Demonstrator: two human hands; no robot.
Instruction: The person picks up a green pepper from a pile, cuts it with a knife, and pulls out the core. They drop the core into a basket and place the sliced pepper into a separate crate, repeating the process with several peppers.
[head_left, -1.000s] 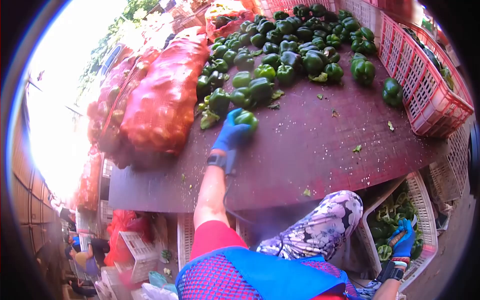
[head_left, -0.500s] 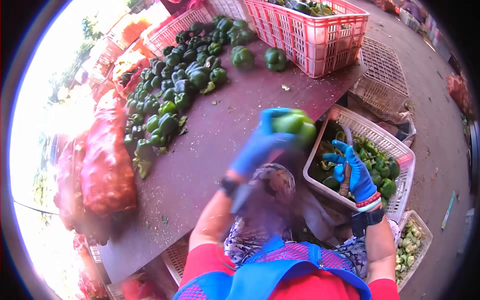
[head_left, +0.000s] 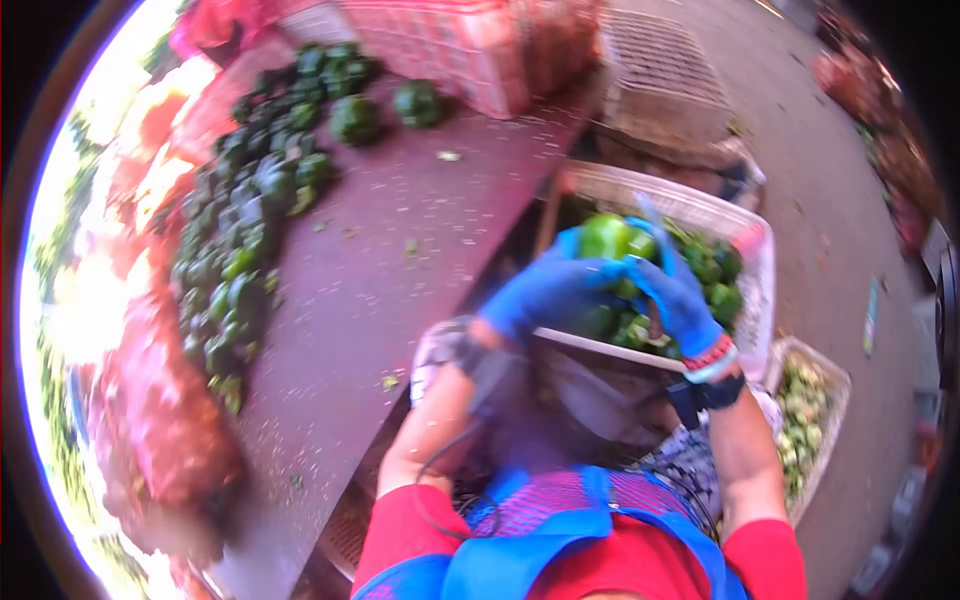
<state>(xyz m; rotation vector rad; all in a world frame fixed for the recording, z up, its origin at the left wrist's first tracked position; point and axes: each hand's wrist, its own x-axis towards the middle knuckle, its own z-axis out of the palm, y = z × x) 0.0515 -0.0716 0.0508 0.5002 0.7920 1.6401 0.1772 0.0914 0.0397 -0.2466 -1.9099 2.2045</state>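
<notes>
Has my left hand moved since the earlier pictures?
Yes. The left hand, holding a green pepper, has gone from over the tabletop to over the pale crate, beside the right hand.

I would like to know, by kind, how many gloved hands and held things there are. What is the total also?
Gloved hands: 2 (left hand, right hand)
Held green pepper: 1
Held knife, blurred: 1
Total: 4

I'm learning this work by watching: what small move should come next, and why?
Probably bring the knife to the pepper: the left hand grips the pepper over the crate, and the right hand, holding what looks like that blade, is close beside it.
</notes>
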